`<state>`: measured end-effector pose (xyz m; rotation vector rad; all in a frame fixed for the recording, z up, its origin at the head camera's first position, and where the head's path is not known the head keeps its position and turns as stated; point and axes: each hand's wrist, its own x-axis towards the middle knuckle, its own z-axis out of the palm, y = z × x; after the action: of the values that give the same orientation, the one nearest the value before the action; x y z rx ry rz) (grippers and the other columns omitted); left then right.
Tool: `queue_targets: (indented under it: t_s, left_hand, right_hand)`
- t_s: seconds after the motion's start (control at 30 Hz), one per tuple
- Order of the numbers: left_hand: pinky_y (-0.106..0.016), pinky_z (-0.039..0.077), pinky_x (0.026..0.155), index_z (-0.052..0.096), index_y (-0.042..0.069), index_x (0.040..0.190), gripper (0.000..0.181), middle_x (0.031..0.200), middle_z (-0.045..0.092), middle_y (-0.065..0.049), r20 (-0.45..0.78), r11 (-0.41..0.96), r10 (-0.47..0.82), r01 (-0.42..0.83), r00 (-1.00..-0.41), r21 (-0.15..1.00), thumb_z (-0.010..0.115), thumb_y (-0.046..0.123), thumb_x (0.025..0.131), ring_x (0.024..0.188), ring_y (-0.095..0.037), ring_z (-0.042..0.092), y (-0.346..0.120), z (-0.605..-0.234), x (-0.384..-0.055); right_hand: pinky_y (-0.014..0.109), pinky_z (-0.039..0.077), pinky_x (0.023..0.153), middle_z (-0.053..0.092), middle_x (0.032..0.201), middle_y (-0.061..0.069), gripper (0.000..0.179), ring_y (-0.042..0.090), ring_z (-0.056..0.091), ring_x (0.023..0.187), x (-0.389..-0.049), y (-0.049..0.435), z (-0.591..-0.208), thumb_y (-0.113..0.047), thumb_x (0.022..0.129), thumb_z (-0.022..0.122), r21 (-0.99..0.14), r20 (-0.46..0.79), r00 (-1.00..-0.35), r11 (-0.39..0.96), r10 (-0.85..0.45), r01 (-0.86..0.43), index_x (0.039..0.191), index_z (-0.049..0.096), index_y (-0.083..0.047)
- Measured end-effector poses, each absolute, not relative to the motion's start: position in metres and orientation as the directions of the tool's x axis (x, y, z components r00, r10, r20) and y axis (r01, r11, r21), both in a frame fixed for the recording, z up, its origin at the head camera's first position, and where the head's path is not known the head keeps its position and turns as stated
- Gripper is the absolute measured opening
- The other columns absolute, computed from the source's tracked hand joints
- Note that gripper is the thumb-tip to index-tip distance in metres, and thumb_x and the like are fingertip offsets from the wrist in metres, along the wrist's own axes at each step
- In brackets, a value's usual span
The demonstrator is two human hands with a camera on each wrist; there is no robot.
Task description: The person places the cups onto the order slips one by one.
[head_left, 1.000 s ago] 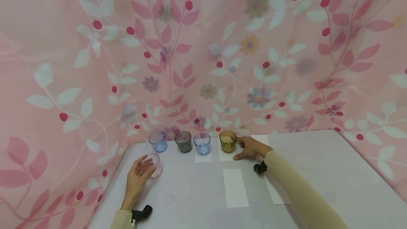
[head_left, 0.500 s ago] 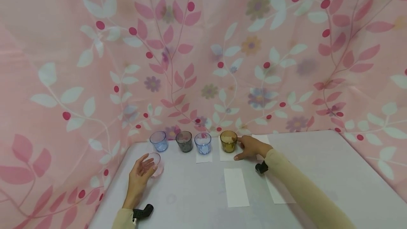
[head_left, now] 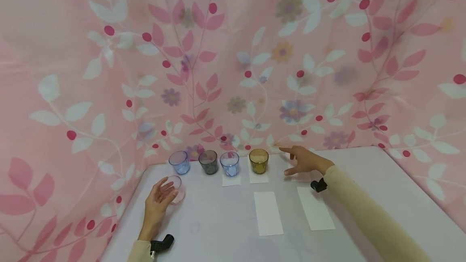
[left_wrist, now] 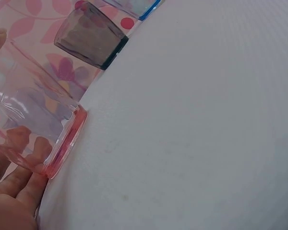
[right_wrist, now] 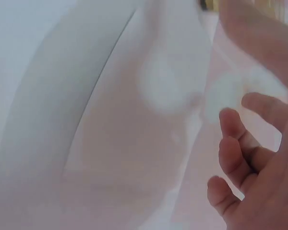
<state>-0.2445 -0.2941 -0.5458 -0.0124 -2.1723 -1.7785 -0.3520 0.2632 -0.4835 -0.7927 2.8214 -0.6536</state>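
My left hand (head_left: pixel 157 201) is curled around a clear pink glass (head_left: pixel 177 198) that stands upright on the table. In the left wrist view, fingers lie along the low side of this pink glass (left_wrist: pixel 33 110) and the thumb shows near its rim. My right hand (head_left: pixel 305 161) hovers to the right of an amber glass (head_left: pixel 259 161), apart from it, with fingers spread and holding nothing. That amber glass stands on a white paper strip (head_left: pixel 259 179). From the right wrist, only a small part of the amber glass (right_wrist: pixel 273 7) shows, beyond the hand (right_wrist: pixel 259 163).
Left of the amber glass stand a blue glass (head_left: pixel 229 164) on another paper strip, a grey glass (head_left: pixel 208 162) and a second blue glass (head_left: pixel 179 163). Two paper strips lie nearer, one (head_left: pixel 268 213) in front and one (head_left: pixel 316 208) rightward. A floral curtain (head_left: pixel 233 72) hangs behind the table.
My right hand has let go of the amber glass and moved right, away from it. The amber glass stays on its paper strip. My left hand keeps its place at the pink glass.
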Motion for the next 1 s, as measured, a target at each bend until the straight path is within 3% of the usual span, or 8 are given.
queue_targets:
  t_s: [0.23, 0.5, 0.73, 1.0]
  left_hand:
    - [-0.011, 0.054, 0.093, 0.052, 0.007, 0.153, 0.066, 0.14, 0.067, -0.021, 0.248, 0.215, -0.209, 0.203, -0.946, 0.955, 0.081, 0.007, 0.094, 0.118, -0.009, 0.07, -0.295, -0.544, -0.244]
    - [-0.011, 0.055, 0.092, 0.051, 0.005, 0.153, 0.065, 0.137, 0.07, -0.011, 0.251, 0.199, -0.199, 0.212, -0.947, 0.957, 0.08, 0.004, 0.094, 0.115, -0.004, 0.07, -0.293, -0.542, -0.241]
    - [-0.011, 0.055, 0.092, 0.052, 0.004, 0.153, 0.065, 0.136, 0.07, -0.013, 0.257, 0.2, -0.203, 0.216, -0.945, 0.956, 0.08, 0.003, 0.094, 0.115, -0.008, 0.071, -0.293, -0.541, -0.238]
    - [-0.012, 0.055, 0.094, 0.05, 0.003, 0.154, 0.067, 0.138, 0.069, -0.016, 0.263, 0.18, -0.194, 0.229, -0.945, 0.956, 0.079, 0.003, 0.094, 0.117, -0.011, 0.072, -0.294, -0.544, -0.242]
  right_hand:
    - [0.035, 0.044, 0.077, 0.06, 0.108, 0.015, 0.107, 0.023, 0.051, 0.09, -0.346, 0.302, -0.486, -0.043, 0.081, 0.093, -0.49, -0.024, -0.878, 0.771, -0.478, -0.406, 0.164, 0.038, -0.006]
    - [0.033, 0.042, 0.076, 0.056, 0.099, 0.01, 0.108, 0.02, 0.048, 0.086, -0.333, 0.332, -0.498, -0.044, 0.078, 0.095, -0.506, -0.014, -0.906, 0.785, -0.423, -0.358, 0.163, 0.04, -0.006]
    - [0.029, 0.034, 0.074, 0.047, 0.09, 0.006, 0.102, 0.015, 0.04, 0.082, -0.329, 0.339, -0.512, -0.044, 0.08, 0.093, -0.546, 0.013, -0.907, 0.756, -0.422, -0.36, 0.161, 0.044, -0.005]
    - [0.03, 0.034, 0.074, 0.047, 0.091, 0.005, 0.099, 0.017, 0.038, 0.083, -0.332, 0.339, -0.515, -0.042, 0.081, 0.092, -0.53, 0.017, -0.901, 0.76, -0.433, -0.375, 0.159, 0.045, -0.004]
